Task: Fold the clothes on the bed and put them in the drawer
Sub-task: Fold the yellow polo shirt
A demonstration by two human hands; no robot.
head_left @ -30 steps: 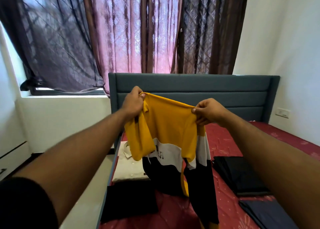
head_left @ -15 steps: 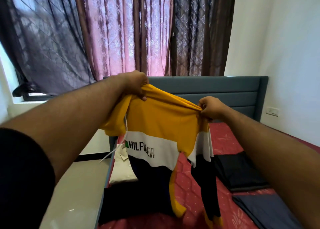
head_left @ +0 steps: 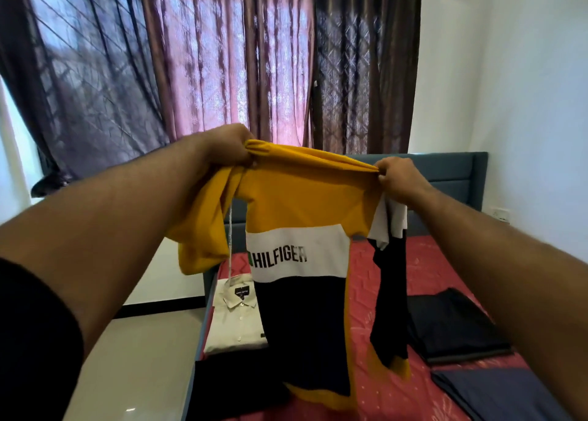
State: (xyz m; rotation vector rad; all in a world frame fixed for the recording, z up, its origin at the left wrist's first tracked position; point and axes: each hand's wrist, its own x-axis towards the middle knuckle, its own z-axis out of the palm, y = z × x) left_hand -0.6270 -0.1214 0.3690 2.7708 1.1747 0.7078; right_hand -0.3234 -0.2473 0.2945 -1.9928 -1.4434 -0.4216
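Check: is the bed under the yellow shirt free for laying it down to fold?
Not quite. Held up by the left hand and right hand, the yellow shirt hangs over a black garment and cream shirt.

The sweatshirt (head_left: 299, 229) is mustard yellow across the top, with a white band below it printed "HILFIGER" in black letters beside a small green mark, then navy down to a yellow hem; its hanging sleeve repeats white, navy and a yellow cuff. Under the sweatshirt, the bed sheet (head_left: 423, 267) is red with a faint paler zigzag and scattered motifs. On the sheet left of the sweatshirt lies a cream folded shirt (head_left: 232, 322) with a dark neck label, and a black garment (head_left: 232, 385) below it. Right of the sweatshirt lie a black folded garment (head_left: 451, 325) and a slate-blue one (head_left: 496, 395). The headboard (head_left: 451, 172) is grey-blue. The curtains (head_left: 229, 64) are dusty pink and dark brown with a diamond lattice.
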